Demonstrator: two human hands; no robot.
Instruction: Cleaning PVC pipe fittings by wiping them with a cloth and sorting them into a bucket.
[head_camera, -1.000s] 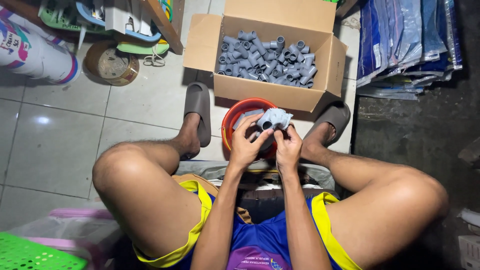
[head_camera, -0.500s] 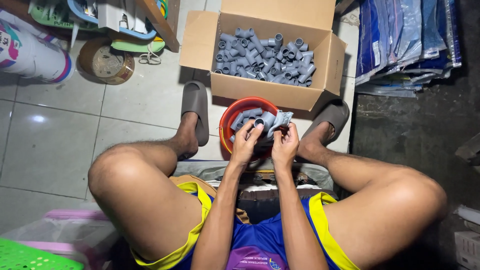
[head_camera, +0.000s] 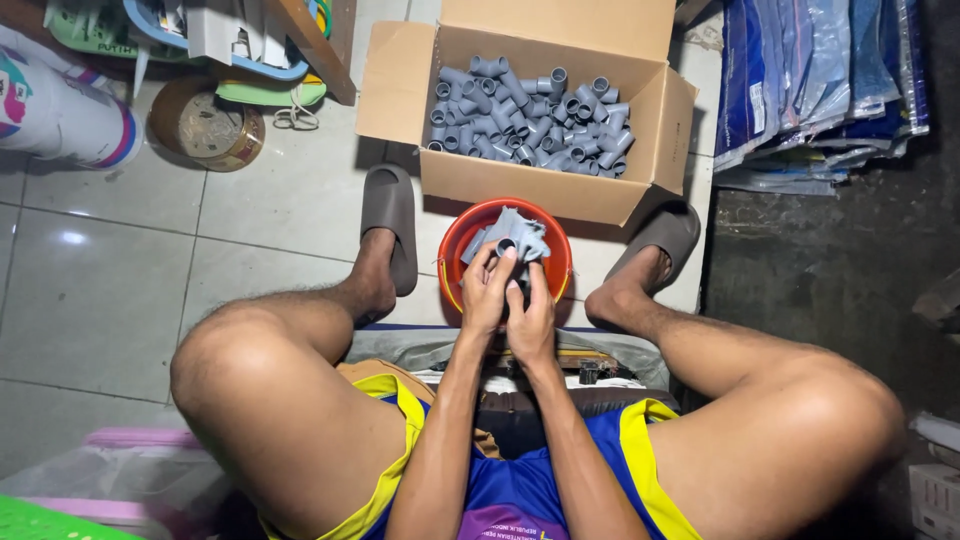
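Observation:
Both hands meet over a red plastic basin (head_camera: 455, 250) on the floor between my feet. My left hand (head_camera: 487, 292) and my right hand (head_camera: 533, 318) together grip a small grey pipe fitting (head_camera: 506, 247), its round opening facing up. A grey cloth or bag (head_camera: 522, 231) lies in the basin just behind the fingers. Beyond the basin stands an open cardboard box (head_camera: 530, 185) filled with several grey pipe fittings (head_camera: 530, 115).
My feet rest beside brown slippers (head_camera: 389, 222) on either side of the basin. A round tin (head_camera: 205, 125) and a rolled package (head_camera: 60, 110) lie at the upper left. Stacked plastic-wrapped packs (head_camera: 815, 85) sit at the upper right. A green basket corner (head_camera: 45, 520) shows at the lower left.
My hands have drawn slightly closer together and nearer to my body over the basin, still working the same grey fitting. The view has shifted a little.

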